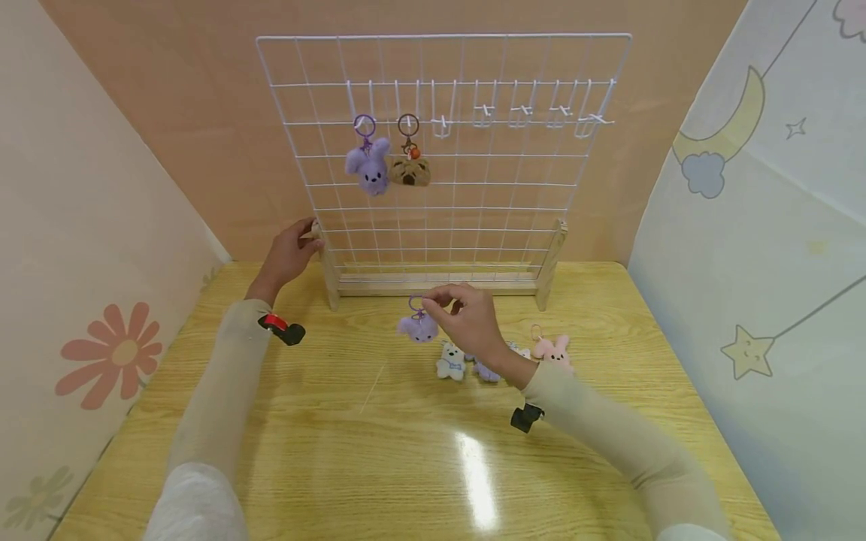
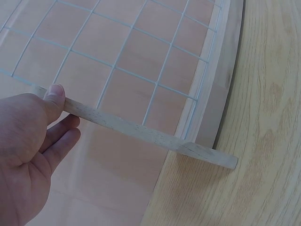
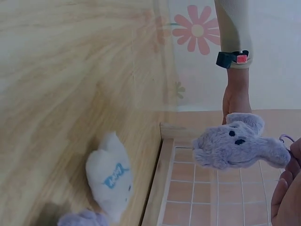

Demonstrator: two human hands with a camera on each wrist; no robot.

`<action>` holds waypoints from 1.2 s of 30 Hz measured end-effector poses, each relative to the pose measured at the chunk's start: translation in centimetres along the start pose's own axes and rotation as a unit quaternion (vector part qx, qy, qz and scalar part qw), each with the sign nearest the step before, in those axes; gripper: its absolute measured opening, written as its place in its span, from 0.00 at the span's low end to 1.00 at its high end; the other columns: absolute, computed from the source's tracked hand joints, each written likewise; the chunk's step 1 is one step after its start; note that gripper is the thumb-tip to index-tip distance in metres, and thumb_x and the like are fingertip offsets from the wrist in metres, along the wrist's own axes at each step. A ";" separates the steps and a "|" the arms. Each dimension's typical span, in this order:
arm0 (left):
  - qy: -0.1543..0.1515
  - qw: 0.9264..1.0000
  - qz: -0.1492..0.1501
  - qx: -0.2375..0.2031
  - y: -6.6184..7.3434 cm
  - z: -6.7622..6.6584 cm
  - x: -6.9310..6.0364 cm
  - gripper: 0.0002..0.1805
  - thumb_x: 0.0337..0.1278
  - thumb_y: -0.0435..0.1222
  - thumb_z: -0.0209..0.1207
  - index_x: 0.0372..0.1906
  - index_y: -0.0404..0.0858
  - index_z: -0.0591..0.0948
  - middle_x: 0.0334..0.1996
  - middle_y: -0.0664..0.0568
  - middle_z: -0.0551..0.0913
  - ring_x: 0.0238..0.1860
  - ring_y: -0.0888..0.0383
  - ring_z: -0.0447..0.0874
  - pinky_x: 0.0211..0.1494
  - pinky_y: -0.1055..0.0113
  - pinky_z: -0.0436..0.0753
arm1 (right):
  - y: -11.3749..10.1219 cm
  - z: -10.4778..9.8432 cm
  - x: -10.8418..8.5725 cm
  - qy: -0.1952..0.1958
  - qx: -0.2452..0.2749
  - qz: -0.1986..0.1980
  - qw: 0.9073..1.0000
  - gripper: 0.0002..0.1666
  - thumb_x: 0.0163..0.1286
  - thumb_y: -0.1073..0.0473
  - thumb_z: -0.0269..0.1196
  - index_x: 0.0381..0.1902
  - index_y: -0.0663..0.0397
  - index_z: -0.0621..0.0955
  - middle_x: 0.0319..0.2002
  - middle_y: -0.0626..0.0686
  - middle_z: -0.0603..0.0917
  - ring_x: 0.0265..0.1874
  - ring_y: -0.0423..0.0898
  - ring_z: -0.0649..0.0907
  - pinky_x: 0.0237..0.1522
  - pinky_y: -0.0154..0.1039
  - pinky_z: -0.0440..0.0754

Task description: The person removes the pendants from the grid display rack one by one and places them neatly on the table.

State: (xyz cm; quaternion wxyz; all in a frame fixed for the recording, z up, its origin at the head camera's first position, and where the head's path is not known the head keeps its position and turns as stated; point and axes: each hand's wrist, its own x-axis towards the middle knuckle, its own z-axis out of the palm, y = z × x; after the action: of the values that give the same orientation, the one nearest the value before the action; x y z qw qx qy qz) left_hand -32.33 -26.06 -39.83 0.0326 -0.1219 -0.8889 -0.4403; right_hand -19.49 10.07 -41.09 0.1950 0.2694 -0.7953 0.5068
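In the head view my right hand [image 1: 470, 319] pinches the purple ring of a purple plush keychain [image 1: 418, 329], which hangs over the table in front of the rack. The right wrist view shows this plush [image 3: 230, 145] from close by, with its dark eyes. My left hand [image 1: 289, 255] grips the upper end of the left wooden post [image 1: 328, 272] of a white wire grid rack [image 1: 440, 35]. In the left wrist view the thumb presses on the post [image 2: 136, 132] while other fingers lie behind it. A purple plush keychain [image 1: 370, 171] and a brown one [image 1: 410, 173] hang on the rack's hooks.
More white hooks [image 1: 484, 114] line the rack to the right. On the table [image 1: 379, 466], below my right hand, lie a white bear keychain [image 1: 450, 364], another purple plush [image 1: 485, 371] and a pink plush [image 1: 556, 351]. My forearm partly covers this group. Patterned walls stand at both sides.
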 end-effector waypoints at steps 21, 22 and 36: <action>0.006 1.000 0.006 0.002 0.0 0.0 -0.1 0.33 0.80 0.38 0.51 0.80 0.32 0.57 0.75 0.33 0.64 0.70 0.35 0.71 0.68 0.41 0.75 | 0.0 1.0 -4.0 -0.030 0.007 0.042 0.999 0.05 0.70 0.56 0.70 0.39 0.50 0.91 0.32 0.43 0.88 0.32 0.38 0.82 0.28 0.35 0.82; 0.005 1.000 0.005 0.001 0.0 0.0 -0.1 0.33 0.80 0.38 0.51 0.80 0.32 0.57 0.75 0.33 0.64 0.70 0.34 0.71 0.68 0.40 0.74 | 0.1 1.1 -4.2 -0.032 0.005 0.044 0.999 0.05 0.70 0.56 0.70 0.39 0.49 0.91 0.32 0.43 0.88 0.32 0.38 0.82 0.28 0.35 0.82; 0.003 1.000 0.006 -0.002 0.1 -0.1 -0.2 0.33 0.80 0.38 0.51 0.80 0.31 0.57 0.75 0.32 0.63 0.70 0.34 0.70 0.69 0.41 0.74 | 0.6 1.2 -6.3 -0.058 0.011 0.067 0.996 0.04 0.71 0.54 0.69 0.38 0.44 0.90 0.30 0.38 0.88 0.29 0.37 0.82 0.28 0.36 0.83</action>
State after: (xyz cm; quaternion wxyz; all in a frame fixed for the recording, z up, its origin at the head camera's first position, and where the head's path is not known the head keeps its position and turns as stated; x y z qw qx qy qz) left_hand -32.10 -26.13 -39.75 0.0377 -0.1263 -0.8870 -0.4427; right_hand -15.03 10.67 -45.65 0.1114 0.2462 -0.8160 0.5110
